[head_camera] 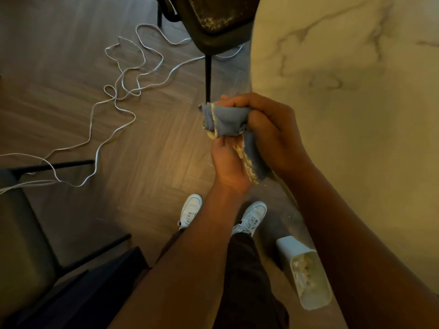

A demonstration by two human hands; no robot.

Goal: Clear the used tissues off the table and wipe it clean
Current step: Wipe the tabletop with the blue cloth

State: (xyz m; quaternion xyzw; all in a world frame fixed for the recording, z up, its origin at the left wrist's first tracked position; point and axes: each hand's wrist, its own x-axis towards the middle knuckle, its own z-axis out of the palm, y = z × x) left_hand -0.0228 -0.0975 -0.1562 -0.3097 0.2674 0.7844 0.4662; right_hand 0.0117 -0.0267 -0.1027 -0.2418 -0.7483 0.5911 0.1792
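Far left, at nine o'clock from the hands: one loose tangle of thin white cable [123, 91] sprawled over the grey wood-plank floor [59, 55], and the dark frame of a chair [47, 233] at seven o'clock. Further on, at twelve o'clock, one dark padded chair seat [213, 22] on a thin black leg.

At centre, over the floor and just off the table's edge: one blue cloth with a pale yellow stitched hem [225, 122], bunched, its long axis running roughly from eleven o'clock down to five o'clock. Left hand [228, 160] underneath, palm up, fingers curled onto the lower end of the cloth near the hem. Right hand [268, 129] on top, clenched round the upper bundle. Both hands gripping the same cloth, touching each other through it.

Below, at six o'clock: two white lace-up shoes [190, 210].

To the right, from one to four o'clock of the hands: one cream marble-patterned table with grey veins [344, 91], its rounded edge just beside the right hand. Right hand nearer to it than the left. No tissues visible on the part of the top in view.

At five o'clock, on the floor close by the table's edge: one pale rectangular plastic bin [285, 248], with crumpled whitish paper inside, probably the used tissues; count not readable.

Judged from this: clearing looks done, wiping next, calling for a swing of the cloth toward two o'clock onto the tabletop.
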